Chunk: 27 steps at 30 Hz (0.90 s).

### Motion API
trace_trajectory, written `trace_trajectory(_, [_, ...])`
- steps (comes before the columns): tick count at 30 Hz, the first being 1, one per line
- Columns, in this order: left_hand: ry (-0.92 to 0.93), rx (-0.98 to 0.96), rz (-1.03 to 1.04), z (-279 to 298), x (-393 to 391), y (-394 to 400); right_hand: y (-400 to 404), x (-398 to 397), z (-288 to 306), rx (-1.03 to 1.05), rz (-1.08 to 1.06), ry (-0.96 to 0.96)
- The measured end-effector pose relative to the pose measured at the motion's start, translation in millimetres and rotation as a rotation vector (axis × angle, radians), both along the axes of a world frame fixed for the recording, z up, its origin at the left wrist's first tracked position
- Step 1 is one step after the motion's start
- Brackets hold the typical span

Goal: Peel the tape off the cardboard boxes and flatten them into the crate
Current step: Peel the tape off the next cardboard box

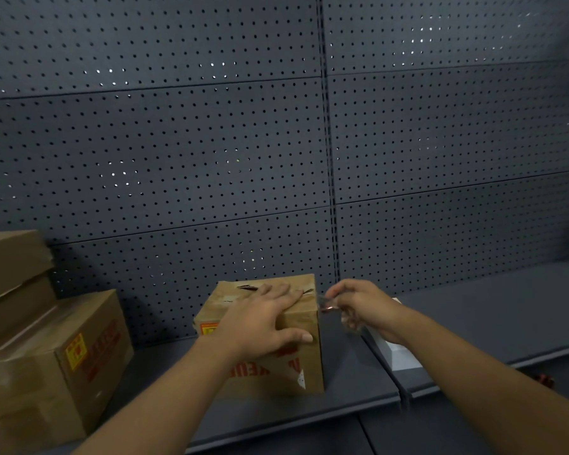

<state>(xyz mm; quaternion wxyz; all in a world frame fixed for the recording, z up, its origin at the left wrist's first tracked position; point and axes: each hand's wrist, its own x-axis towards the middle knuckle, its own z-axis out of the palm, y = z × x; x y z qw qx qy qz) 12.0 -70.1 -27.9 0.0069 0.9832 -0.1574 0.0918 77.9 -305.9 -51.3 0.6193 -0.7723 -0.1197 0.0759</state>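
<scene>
Dark pegboard (178, 142) across the whole far side, split by a slotted upright. Below it, grey shelf (358, 366) running left to right. At far left, big box (46, 366) on the shelf, red print and a yellow label on its near face, with another box (10, 267) stacked on top, flap loose. Near the middle, small box (296, 362) upright on the shelf, red lettering on the near face, top seam torn. Left hand (263, 318) flat on its top, fingers spread and straight, thumb down the near face, pressing. Right hand (358, 305) just right of the top right corner, fingers curled, pinching a strip of clear tape (326, 303) that touches that corner. White block (398, 354) under the right wrist.
</scene>
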Motion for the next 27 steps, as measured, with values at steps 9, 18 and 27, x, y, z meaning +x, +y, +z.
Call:
trace_trajectory(9, [-0.156, -0.510, -0.056, 12.6, -0.6, 8.0, 7.0, -11.5, 28.7, 0.531, 0.088, 0.002])
trace_trajectory(18, [-0.171, -1.202, -0.010, -17.8, -4.1, 33.6, 29.5, -6.4, 52.3, 0.529, -0.139, -0.065])
trace_trajectory(27, [-0.072, -1.619, 0.069, -18.6, -6.0, 56.1, 60.3, 2.8, 72.8, 0.260, -0.172, -0.368])
